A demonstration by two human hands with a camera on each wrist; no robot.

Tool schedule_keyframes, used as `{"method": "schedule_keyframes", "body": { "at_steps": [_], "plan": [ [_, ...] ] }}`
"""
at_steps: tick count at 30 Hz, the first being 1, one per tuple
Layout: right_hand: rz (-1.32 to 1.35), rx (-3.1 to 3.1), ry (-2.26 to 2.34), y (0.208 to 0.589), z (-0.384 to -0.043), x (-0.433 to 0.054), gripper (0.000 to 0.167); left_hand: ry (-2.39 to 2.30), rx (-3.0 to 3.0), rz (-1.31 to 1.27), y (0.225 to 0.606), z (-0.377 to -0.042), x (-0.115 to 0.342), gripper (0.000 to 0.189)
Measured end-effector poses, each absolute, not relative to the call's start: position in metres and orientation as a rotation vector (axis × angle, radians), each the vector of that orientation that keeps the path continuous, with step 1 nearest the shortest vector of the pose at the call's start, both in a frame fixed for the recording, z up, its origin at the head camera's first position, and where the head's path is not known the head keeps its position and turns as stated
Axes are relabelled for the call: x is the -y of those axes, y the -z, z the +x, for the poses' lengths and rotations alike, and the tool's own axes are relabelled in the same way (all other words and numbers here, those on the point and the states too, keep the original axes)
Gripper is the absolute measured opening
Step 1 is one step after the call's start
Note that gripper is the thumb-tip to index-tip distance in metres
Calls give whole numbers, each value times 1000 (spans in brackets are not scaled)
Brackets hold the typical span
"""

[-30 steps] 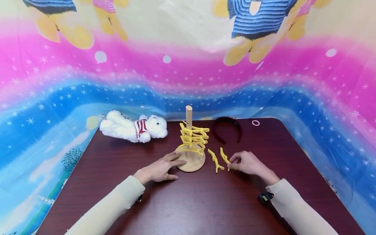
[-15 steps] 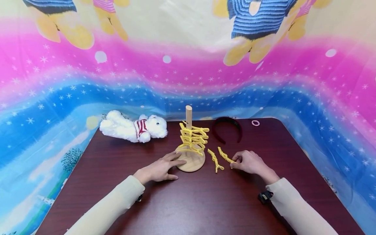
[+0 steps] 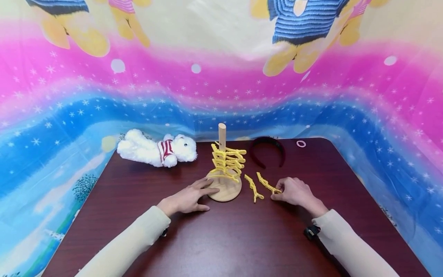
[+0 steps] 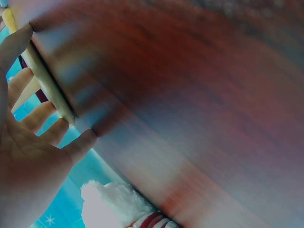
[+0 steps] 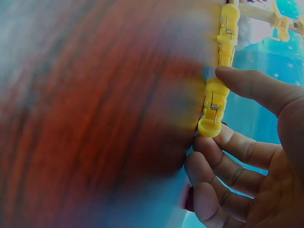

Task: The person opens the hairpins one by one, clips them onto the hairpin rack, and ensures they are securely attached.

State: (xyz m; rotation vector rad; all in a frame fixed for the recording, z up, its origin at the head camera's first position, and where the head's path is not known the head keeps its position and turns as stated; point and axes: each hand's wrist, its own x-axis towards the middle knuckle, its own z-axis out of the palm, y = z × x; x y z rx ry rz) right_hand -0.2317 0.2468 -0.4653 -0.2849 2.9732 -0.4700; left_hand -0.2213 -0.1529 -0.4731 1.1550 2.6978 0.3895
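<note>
My left hand [image 3: 187,199] has its fingers spread, the fingertips on the round wooden base [image 3: 228,192] of a stand. Several yellow hair clips [image 3: 228,161] hang on the stand's upright post [image 3: 222,136]. Right of the base, my right hand [image 3: 294,191] pinches the near end of a yellow hair clip [image 3: 265,182] that lies low on the table. In the right wrist view, the thumb and forefinger sit on either side of that hair clip [image 5: 213,107]. Between it and the base lies another yellow hair clip [image 3: 253,188].
A white plush bear [image 3: 149,150] in a striped top lies at the back left of the dark table [image 3: 221,238]. Behind the loose clips lies a dark red headband [image 3: 254,154], with a small pink ring [image 3: 301,144] further right. A printed curtain [image 3: 221,88] hangs behind.
The near end of the right-hand hair clip has swung to the right with my right fingers, so the clip lies more slanted. My left hand has stayed on the base.
</note>
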Motion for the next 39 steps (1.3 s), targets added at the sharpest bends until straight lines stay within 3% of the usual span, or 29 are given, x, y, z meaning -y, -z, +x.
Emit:
{"method": "schedule_keyframes", "body": {
  "at_steps": [23,39],
  "plan": [
    [-230,-3097,583,445,-236,-262,28,-411,-2703,1160,473,-221,153,66],
    [-444,-3195,793,398,-236,-257,24,-411,-2702,1167,475,-222,153,67]
  ]
}}
